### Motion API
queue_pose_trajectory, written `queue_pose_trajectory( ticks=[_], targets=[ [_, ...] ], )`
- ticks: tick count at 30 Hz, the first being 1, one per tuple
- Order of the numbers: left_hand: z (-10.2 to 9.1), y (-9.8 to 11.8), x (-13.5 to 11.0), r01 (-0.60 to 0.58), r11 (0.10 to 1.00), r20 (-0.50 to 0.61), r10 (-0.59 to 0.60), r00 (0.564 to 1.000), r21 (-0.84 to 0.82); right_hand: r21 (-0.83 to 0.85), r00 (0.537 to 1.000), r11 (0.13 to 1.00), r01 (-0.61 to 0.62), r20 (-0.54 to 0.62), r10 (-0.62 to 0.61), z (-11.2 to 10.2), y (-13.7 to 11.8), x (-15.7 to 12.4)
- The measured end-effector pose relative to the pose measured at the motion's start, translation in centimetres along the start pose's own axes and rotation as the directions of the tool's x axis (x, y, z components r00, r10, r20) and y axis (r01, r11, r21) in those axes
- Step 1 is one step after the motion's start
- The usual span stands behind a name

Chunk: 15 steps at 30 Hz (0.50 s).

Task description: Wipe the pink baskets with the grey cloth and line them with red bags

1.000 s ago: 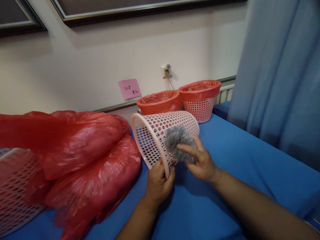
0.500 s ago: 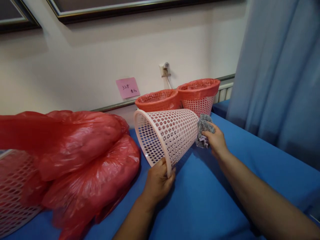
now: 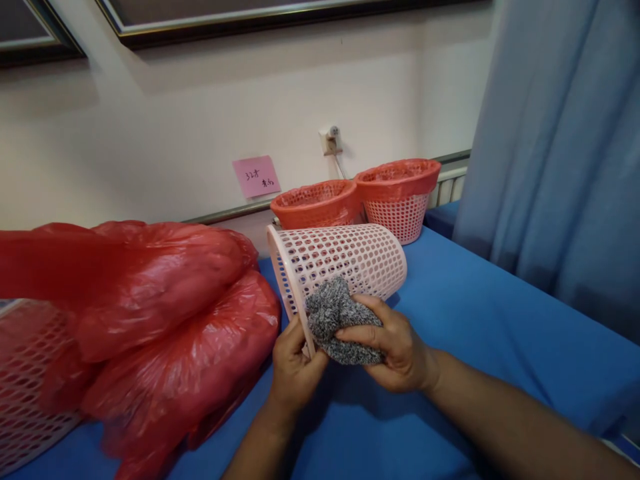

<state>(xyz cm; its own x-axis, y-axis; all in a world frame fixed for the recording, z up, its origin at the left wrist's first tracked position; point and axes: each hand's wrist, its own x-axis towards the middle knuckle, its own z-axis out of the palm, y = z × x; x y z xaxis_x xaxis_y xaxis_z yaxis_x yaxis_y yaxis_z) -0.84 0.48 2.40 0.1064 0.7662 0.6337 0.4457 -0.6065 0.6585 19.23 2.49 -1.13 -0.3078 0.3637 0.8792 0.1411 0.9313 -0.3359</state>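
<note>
A pale pink perforated plastic wastebasket (image 3: 350, 253) lies on its side over the blue-covered surface, its mouth turned to the left. My left hand (image 3: 295, 367) grips its rim at the near lower edge, thumb outside and fingers reaching toward the opening. Bunched in my right hand (image 3: 395, 347) is a grey speckled cloth (image 3: 335, 320), pressed against the basket's outer side close to the rim. The cloth hides part of the holes and some of the right fingers.
Behind stand two wastebaskets lined with red bags, a left one (image 3: 315, 203) and a right one (image 3: 400, 207). Red plastic bags (image 3: 175, 320) heap at left over another pink basket (image 3: 30, 387). A blue curtain (image 3: 560, 153) hangs at right; a socket (image 3: 331, 141) is on the wall.
My right hand has brought the cloth from the basket's base leftward and nearer, to the side by the rim. The basket has turned, so its mouth shows less.
</note>
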Motion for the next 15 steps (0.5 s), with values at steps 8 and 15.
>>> queue_pose_trajectory(
  ticks=[8,15],
  targets=[
    [0.3,-1.0,-0.8,0.019,0.998,-0.009,-0.018,1.000,0.067,0.272,0.448,0.705,-0.654,-0.611,0.652,-2.9,7.7,0.8],
    [1.5,-0.9,-1.1,-0.132,0.982,0.117,0.116,0.986,0.137,0.109,0.714,0.841,-0.530,-0.479,0.511,-1.9,5.7,0.5]
  ],
)
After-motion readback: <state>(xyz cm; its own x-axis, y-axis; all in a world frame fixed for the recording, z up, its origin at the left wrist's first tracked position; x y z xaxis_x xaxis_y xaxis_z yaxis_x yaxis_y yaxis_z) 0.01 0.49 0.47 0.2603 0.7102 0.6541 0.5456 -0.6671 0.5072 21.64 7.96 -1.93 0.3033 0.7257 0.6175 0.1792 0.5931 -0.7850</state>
